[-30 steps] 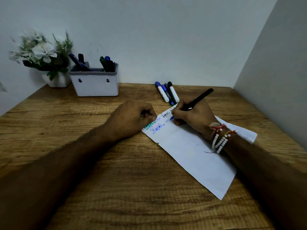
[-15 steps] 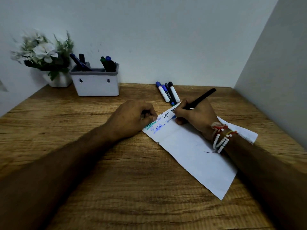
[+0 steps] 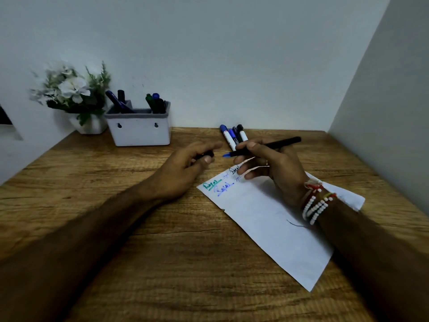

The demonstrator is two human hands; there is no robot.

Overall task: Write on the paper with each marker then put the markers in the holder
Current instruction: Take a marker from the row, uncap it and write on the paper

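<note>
holder [image 3: 139, 133] beside plant [image 3: 74, 94]; loose markers [image 3: 232, 135] behind right hand [image 3: 276, 168] gripping pen [image 3: 285, 141]

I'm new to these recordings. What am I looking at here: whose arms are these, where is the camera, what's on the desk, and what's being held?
There is no machine here. A person works with bare hands, and the only camera sits on their head, looking forward and down, so both arms reach in from the bottom edge. The right hand, with beaded bracelets at the wrist, grips a black pen with a blue tip, held clear of the paper. The left hand pinches a small dark cap, likely that pen's. The paper lies on the wooden table and bears a few words in green, blue and black. Behind the hands lie a few loose markers. At the back left stands a white holder with other markers in it, beside a pot of white flowers.
</note>
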